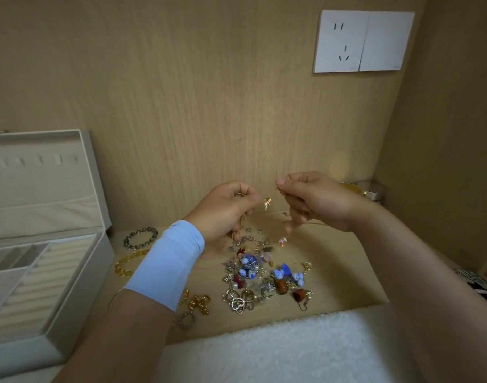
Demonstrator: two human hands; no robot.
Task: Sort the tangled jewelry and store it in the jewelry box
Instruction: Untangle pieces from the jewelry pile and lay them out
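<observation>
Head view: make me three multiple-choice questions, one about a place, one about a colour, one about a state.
1. Where is the box from the jewelry pile? A left; B right; C on top.
2. Colour of the sleeve on the left wrist? A red; B light blue; C black.
3. The gold chain is: A in the box; B pinched by the left hand and right hand; C lying flat.
Answers: 1 A, it stands at the frame's left. 2 B, pale blue cloth covers the wrist. 3 B, fingertips of both hold it.
</observation>
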